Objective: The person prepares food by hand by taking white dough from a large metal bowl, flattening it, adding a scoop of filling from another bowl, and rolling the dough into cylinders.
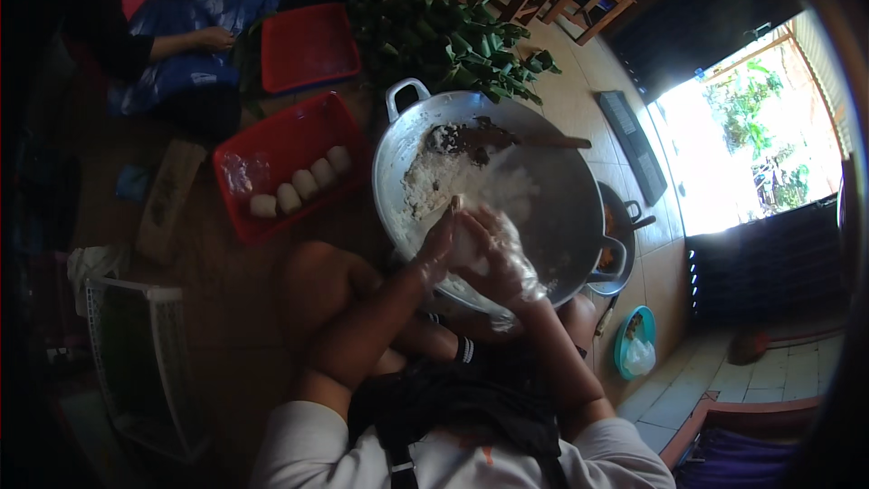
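Clear plastic gloves cover my left hand (438, 241) and my right hand (502, 251). Pressed together, they hold a white rice lump (468, 250), mostly hidden by the palms and fingers. Both hands are over the near side of a large aluminium wok (383, 193). Loose cooked white rice (431, 183) lies along the wok's left side, with steam above it. A wooden spatula (553, 141) rests across the far part, its blade among dark leaf-like pieces. To the left, a red plastic tray (271, 149) holds a row of several white rice rolls (305, 183).
Behind the wok are many folded green leaves (448, 41) and another red tray (309, 47). A seated person's hand (216, 39) is beside them. Right of the wok stand a smaller pan (621, 265) of orange food and a turquoise basin (619, 343). A wooden block (170, 197) lies left.
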A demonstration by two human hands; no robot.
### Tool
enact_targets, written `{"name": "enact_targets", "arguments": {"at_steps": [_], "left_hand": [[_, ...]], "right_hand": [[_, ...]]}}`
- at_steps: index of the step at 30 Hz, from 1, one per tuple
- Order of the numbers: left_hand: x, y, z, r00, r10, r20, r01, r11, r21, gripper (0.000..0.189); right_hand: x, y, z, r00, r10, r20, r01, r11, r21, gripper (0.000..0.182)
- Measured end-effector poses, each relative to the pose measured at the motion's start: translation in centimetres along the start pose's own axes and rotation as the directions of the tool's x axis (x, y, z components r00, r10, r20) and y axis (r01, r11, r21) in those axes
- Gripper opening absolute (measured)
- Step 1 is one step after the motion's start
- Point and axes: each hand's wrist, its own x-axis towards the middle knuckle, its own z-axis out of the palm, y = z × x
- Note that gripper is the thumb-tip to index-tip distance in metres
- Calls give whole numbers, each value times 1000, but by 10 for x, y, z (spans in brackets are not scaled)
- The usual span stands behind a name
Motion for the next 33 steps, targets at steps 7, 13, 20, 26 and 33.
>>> {"name": "enact_targets", "arguments": {"at_steps": [7,13,20,26,33], "left_hand": [[-28,38,1,969,-231,-82,75,598,-798,59],[-46,90,0,963,122,239,172,400,-900,65],[-41,45,-7,968,105,228,201,218,-955,59],[-28,53,1,933,279,229,-74,769,-634,47],[-24,-8,-4,818,575,-20,-548,789,278,37]], "right_hand": [[-12,23,27,983,179,-47,-134,863,486,85],[-23,0,43,874,452,-179,-71,482,873,80],[-11,-11,23,856,489,-170,50,249,967,55],[-11,26,21,937,255,-241,-186,944,273,19],[-8,12,20,953,300,-29,-289,936,202,16]]}}
